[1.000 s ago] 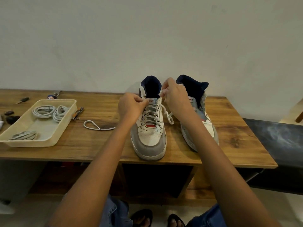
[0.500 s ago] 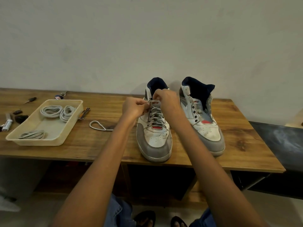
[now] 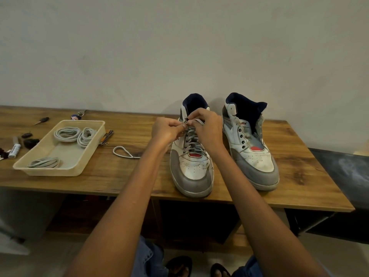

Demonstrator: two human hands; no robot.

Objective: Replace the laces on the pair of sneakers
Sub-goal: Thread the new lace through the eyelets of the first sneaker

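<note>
At the wooden table (image 3: 119, 176), the left hand (image 3: 166, 131) and right hand (image 3: 207, 128) both pinch the grey lace (image 3: 192, 141) at the top eyelets of the laced left sneaker (image 3: 191, 166), just beside its unlaced mate (image 3: 251, 156).

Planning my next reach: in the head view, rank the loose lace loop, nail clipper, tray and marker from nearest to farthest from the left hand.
From the left hand:
1. Loose lace loop, just left.
2. Nail clipper, beside the tray.
3. Tray, further left.
4. Marker, near the table's left edge.
</note>
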